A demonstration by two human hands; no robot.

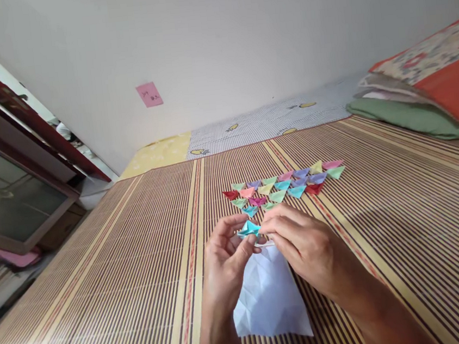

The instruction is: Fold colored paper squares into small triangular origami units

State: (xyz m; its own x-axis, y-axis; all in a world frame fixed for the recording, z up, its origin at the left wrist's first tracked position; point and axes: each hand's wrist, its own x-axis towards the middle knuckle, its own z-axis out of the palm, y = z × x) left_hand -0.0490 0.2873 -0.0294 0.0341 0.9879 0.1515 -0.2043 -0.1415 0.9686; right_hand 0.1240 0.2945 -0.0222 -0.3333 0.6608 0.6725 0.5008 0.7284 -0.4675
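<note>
Bare forearms (386,311) reach out, left hand (224,256) and right hand (304,240) both pinching a blue paper boat (248,228); I'd say it's being shaped, next needing light, even pressure.

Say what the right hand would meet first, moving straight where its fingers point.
The blue paper boat, right at its fingertips; beyond that, probably the left hand, though depth is unclear.

A small turquoise folded-paper boat (248,227), creased, with a pointed middle peak facing up, is held partly hidden, below the frame's centre, slightly right.
</note>
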